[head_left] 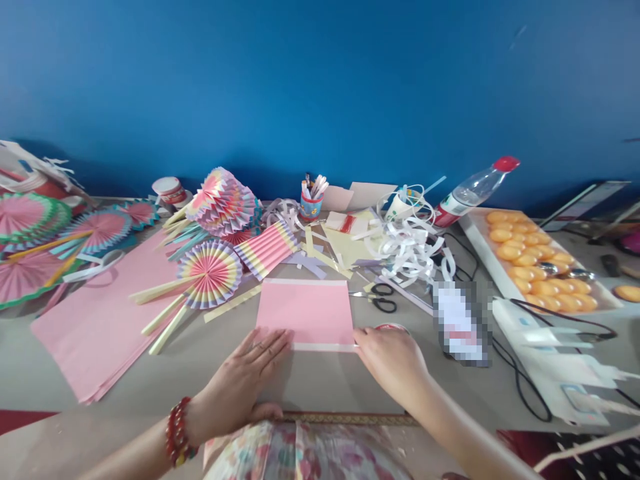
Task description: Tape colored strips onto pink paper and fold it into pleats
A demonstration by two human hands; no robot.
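A pink sheet of paper lies flat on the grey table in front of me, with a narrow white strip folded along its near edge. My left hand rests flat on the near left corner of the sheet, fingers stretched out. My right hand presses its curled fingertips on the near right corner of the fold. A red bead bracelet circles my left wrist.
A stack of pink sheets lies at left beside pleated paper fans. Scissors, white paper strips, a pen cup, a plastic bottle, a tray of orange pieces and cables lie right.
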